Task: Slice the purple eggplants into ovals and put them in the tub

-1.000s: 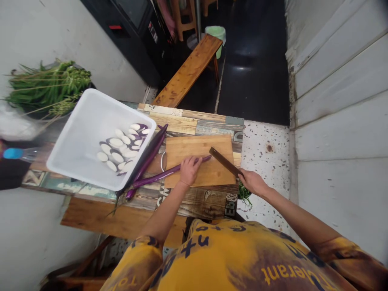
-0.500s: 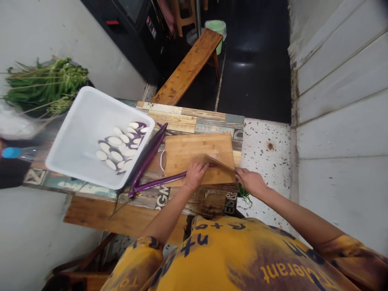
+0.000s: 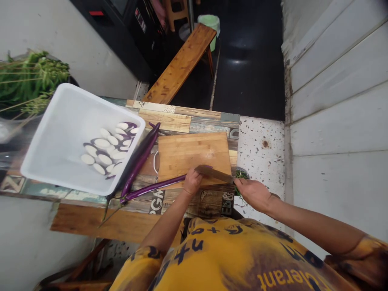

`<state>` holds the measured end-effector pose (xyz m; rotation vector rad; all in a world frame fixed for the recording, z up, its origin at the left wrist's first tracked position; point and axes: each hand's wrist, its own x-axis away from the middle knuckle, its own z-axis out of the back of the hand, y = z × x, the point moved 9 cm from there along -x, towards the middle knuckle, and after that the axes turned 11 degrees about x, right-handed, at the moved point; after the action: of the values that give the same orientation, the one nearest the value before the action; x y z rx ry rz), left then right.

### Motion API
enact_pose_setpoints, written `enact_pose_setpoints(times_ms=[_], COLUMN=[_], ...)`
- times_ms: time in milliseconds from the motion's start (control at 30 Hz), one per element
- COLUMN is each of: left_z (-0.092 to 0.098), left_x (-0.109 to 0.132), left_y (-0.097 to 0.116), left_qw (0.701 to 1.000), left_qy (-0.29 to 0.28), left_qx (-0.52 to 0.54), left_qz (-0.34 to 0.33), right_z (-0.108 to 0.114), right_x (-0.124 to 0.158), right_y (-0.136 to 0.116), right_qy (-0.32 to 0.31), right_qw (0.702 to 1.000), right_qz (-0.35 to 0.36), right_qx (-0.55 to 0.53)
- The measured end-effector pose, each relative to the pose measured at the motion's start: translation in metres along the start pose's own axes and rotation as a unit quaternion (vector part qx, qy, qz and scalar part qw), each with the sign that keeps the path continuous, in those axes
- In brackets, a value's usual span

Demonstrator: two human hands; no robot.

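**Eggplant on Cutting Board, Knife in Hand**

Left to right: white plastic tub (image 3: 45,161) holds eggplant slices (image 3: 104,147), upper left. Long purple eggplant (image 3: 157,182) lies across bamboo cutting board (image 3: 194,151), lower centre, clasped by left hand (image 3: 192,182). Right hand (image 3: 253,193) grips kitchen knife (image 3: 215,173).

**Letters on a shirt and a patterned counter**

The yellow shirt (image 3: 230,258) carries dark blue print. At the lower right, "lerant" (image 3: 280,279) runs off the bottom edge of the frame, with any earlier letters cut away. Nearer the middle are scattered characters that look like "+" and "n", too broken to form a word.

The counter (image 3: 182,117) has large printed letters below the cutting board (image 3: 194,157): "GM" (image 3: 157,201), after a doubtful first letter, and what seems to be "Eb&" (image 3: 227,204). A "D" (image 3: 234,133) stands at the board's upper right, and a "Z" (image 3: 12,184) at far left.

Labels on the black cabinet (image 3: 121,32), upper left, are too small to read.
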<state>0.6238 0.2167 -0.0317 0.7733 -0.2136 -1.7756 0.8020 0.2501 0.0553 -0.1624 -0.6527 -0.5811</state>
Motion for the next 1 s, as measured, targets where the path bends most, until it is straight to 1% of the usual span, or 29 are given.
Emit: enact_pose_setpoints(times_ms=[100,167,233,333,400,467,567,633,700,800,867,933,1000], left_z=[-0.007,-0.011,-0.012,-0.011,-0.008,-0.005,0.003,0.005,0.005,0.004,0.003,0.002,0.002], left_x=[0.002,0.005,0.006,0.007,0.007,0.006,0.003,0.002,0.002,0.004,0.005,0.005,0.005], left_y=[-0.007,-0.009,-0.009,-0.007,-0.006,-0.003,0.003,0.004,0.004,0.004,0.004,0.004,0.003], left_qw=[0.999,0.998,0.998,0.999,1.0,1.0,0.999,0.999,0.998,0.998,0.998,0.998,0.998], left_qy=[-0.031,-0.04,-0.038,-0.02,-0.01,0.003,0.028,0.035,0.037,0.04,0.039,0.04,0.044], left_qx=[0.007,0.014,0.022,0.026,0.016,0.01,0.02,0.025,0.03,0.034,0.021,0.009,0.011], left_qz=[0.031,0.045,0.045,0.031,0.02,0.006,-0.023,-0.027,-0.027,-0.037,-0.039,-0.039,-0.04], right_z=[-0.002,-0.004,-0.004,-0.006,-0.007,-0.008,-0.007,-0.004,-0.001,0.005,0.007,0.008,0.005], right_x=[-0.004,-0.004,-0.002,-0.004,-0.013,-0.03,-0.055,-0.06,-0.053,-0.03,-0.018,-0.011,-0.011], right_y=[0.004,0.008,0.01,0.009,0.006,0.0,-0.007,-0.004,0.0,0.0,0.002,0.006,0.008], right_qy=[-0.004,-0.003,0.002,0.002,-0.003,0.002,0.027,0.041,0.044,0.029,0.017,0.012,0.013], right_qw=[1.0,1.0,1.0,1.0,1.0,1.0,0.999,0.998,0.997,0.999,1.0,1.0,1.0], right_qz=[-0.001,-0.001,0.005,0.018,0.012,0.008,-0.002,-0.026,-0.035,0.0,0.011,0.011,0.015], right_qx=[-0.006,-0.009,-0.01,-0.007,-0.004,-0.006,-0.026,-0.043,-0.047,-0.027,-0.015,-0.012,-0.012])
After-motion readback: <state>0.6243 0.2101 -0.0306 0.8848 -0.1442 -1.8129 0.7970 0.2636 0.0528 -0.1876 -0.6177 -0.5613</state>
